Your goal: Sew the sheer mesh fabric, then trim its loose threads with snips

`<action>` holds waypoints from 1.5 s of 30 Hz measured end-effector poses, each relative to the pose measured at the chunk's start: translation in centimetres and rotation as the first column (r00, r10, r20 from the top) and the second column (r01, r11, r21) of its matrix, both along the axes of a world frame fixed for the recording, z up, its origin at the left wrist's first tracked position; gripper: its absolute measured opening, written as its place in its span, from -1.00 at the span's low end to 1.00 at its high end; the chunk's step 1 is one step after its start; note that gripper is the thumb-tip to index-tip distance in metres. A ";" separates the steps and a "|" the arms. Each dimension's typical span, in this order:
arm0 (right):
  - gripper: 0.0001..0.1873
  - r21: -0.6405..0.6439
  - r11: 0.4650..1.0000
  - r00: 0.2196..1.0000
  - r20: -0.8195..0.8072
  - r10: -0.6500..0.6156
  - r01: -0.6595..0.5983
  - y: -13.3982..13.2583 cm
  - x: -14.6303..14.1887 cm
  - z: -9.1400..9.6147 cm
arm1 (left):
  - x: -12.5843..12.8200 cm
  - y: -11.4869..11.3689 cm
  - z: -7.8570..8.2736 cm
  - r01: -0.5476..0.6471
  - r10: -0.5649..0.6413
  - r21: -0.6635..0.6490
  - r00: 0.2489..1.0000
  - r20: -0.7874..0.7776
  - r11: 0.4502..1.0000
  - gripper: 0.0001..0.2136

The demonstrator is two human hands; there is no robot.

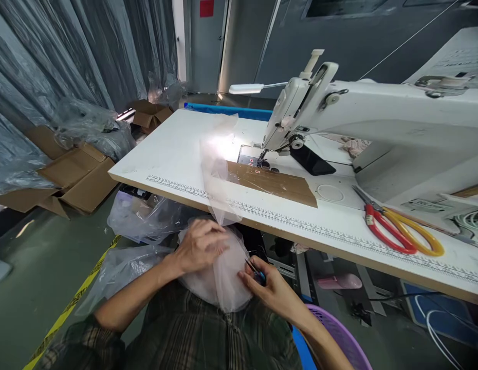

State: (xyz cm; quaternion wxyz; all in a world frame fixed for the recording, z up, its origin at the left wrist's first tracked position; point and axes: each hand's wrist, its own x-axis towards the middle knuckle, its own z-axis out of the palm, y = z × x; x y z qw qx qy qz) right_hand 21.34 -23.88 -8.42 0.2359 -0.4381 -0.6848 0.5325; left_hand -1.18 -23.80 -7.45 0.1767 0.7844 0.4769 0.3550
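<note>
Sheer pale pink fabric lies bunched in my lap, with a strip of it running up over the table edge onto the white sewing table. My left hand rests on the bunched part, fingers curled and gripping it. In my right hand is a pair of thread snips with dark blades and a bit of blue, their tips pointing at the fabric's right side. My right thumb and fingertips touch or nearly touch the cloth there.
A white sewing machine stands on the right of the table. Nearby are a brown board, a black phone and red-and-yellow-handled scissors. Cardboard boxes sit at left; a purple basket is low on the right.
</note>
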 end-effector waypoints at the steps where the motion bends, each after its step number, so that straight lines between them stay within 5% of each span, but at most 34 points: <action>1: -0.63 0.049 0.998 0.998 0.049 -0.031 0.029 0.3 0.4 -0.2 | 0.2 -0.3 -0.6 0.106 -0.106 -0.028 0.994 -0.019 0.994 -0.65; 4: -0.59 0.086 0.983 0.984 0.069 -0.167 0.161 1.3 0.9 0.3 | 0.4 -1.1 -2.4 0.286 -0.292 -0.122 0.955 -0.043 0.951 -0.41; 12: -0.40 -0.060 0.952 0.928 -0.211 -0.307 0.301 3.6 -4.5 3.1 | 0.8 -2.0 -4.3 0.292 -0.298 -0.064 0.949 -0.103 0.954 -0.40; 16: -0.65 0.251 0.840 0.867 -0.283 -0.411 0.480 4.1 -7.3 3.8 | -0.7 -1.1 -2.4 0.098 -0.083 -0.068 0.976 0.199 0.993 -0.63; 18: -0.78 0.531 0.770 0.936 -0.200 -0.290 0.353 4.1 -8.3 4.1 | -2.0 0.0 -0.9 -0.054 0.142 -0.195 0.871 0.470 0.979 -0.58; 20: -0.87 0.718 0.696 0.999 0.029 -0.022 -0.006 4.0 -8.9 4.1 | -3.1 1.2 0.5 -0.005 0.293 -0.402 0.692 0.660 0.916 -0.42; 22: -0.87 0.735 0.602 0.949 0.222 0.223 -0.313 3.7 -9.1 3.7 | -3.6 2.2 1.5 0.116 0.387 -0.558 0.604 0.696 0.822 -0.40; 23: -0.86 0.720 0.590 0.929 0.238 0.284 -0.365 3.5 -8.9 3.3 | -3.6 2.5 1.7 0.144 0.418 -0.600 0.590 0.690 0.787 -0.43; 25: -0.84 0.686 0.683 0.963 0.111 0.244 -0.252 3.1 -8.3 2.4 | -3.2 2.8 1.8 0.143 0.465 -0.627 0.551 0.693 0.766 -0.50; 27: -0.79 0.576 0.817 0.996 -0.085 0.020 0.033 2.9 -7.3 1.6 | -2.6 2.8 1.5 0.152 0.491 -0.616 0.470 0.733 0.773 -0.54; 29: -0.69 0.397 0.876 0.958 -0.190 -0.215 0.275 3.0 -6.6 1.2 | -2.1 2.6 1.1 0.188 0.515 -0.618 0.400 0.758 0.764 -0.56; 32: -0.55 0.152 0.936 0.934 -0.216 -0.283 0.319 3.7 -6.7 1.1 | -1.7 2.4 0.6 0.208 0.540 -0.632 0.363 0.759 0.747 -0.57; 35: -0.47 -0.002 0.948 0.910 -0.280 -0.305 0.317 4.6 -8.0 1.1 | -1.6 2.5 0.6 0.208 0.537 -0.623 0.351 0.767 0.754 -0.57; 39: -0.48 -0.099 0.890 0.822 -0.349 -0.449 0.444 4.8 -9.5 1.0 | -1.7 2.4 0.6 0.189 0.522 -0.614 0.374 0.767 0.766 -0.57; 45: -0.68 0.018 0.945 0.902 -0.303 -0.308 0.328 2.3 -8.3 1.0 | -1.6 1.0 0.6 0.254 0.416 -0.577 0.481 0.772 0.777 -0.56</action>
